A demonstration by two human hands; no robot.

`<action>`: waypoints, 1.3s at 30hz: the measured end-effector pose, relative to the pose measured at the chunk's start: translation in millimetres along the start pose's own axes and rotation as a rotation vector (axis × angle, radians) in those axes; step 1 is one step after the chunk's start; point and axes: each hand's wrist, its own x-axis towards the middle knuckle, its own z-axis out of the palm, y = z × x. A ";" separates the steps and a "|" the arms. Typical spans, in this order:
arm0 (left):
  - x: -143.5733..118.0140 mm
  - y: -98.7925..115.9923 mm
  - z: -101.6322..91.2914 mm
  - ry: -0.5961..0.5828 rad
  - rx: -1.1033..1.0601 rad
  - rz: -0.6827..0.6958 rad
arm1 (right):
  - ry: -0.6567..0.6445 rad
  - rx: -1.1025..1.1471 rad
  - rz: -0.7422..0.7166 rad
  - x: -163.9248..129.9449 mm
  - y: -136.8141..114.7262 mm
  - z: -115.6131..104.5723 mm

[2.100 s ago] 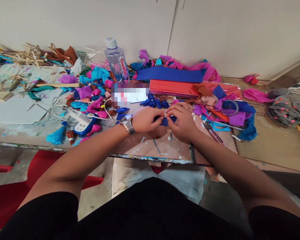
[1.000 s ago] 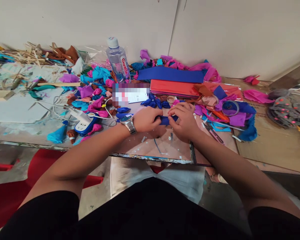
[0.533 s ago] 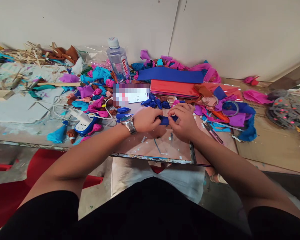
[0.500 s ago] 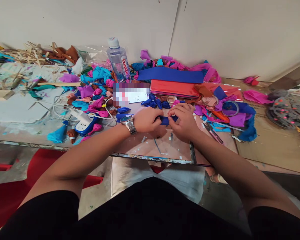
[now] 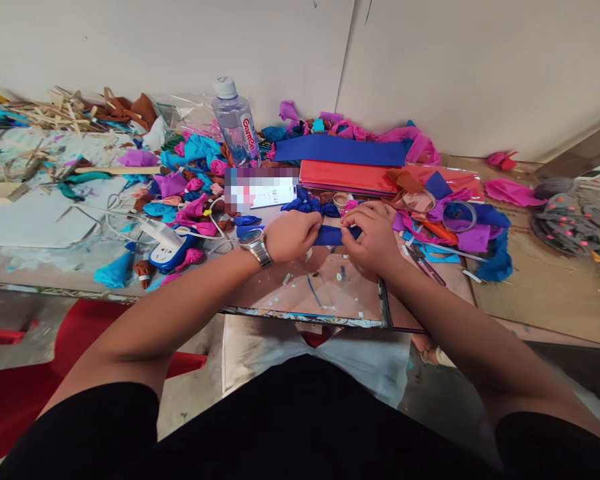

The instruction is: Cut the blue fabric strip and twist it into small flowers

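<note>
A dark blue strip of crepe paper (image 5: 330, 235) stretches between my two hands, just above the table's front part. My left hand (image 5: 293, 237), with a metal watch (image 5: 256, 247) on its wrist, pinches the strip's left part. The fingers of my right hand (image 5: 370, 235) are closed on its right end. Behind the hands lie twisted dark blue paper pieces (image 5: 303, 201) and a lit phone (image 5: 273, 192). Part of the strip is hidden by my fingers.
A water bottle (image 5: 236, 123) stands at the back, beside a long blue paper strip (image 5: 340, 151) and a red paper stack (image 5: 350, 176). A power strip (image 5: 170, 250) with cable is at left. Scissors (image 5: 427, 263) and tape rolls (image 5: 460, 217) lie at right among crumpled paper.
My hands have moved slightly apart, and the blue strip between them now shows flatter and longer. Both hands still grip it.
</note>
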 end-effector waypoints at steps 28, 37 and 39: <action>3.0 -7.2 -3.2 0.014 0.119 -0.142 | 0.038 -0.072 0.049 4.0 6.5 -2.9; 4.3 -9.2 -7.5 0.029 0.117 -0.242 | 0.056 -0.078 0.077 7.2 16.0 -6.3; 4.1 -10.6 -6.0 0.034 0.090 -0.202 | 0.040 -0.070 0.057 6.4 16.0 -5.0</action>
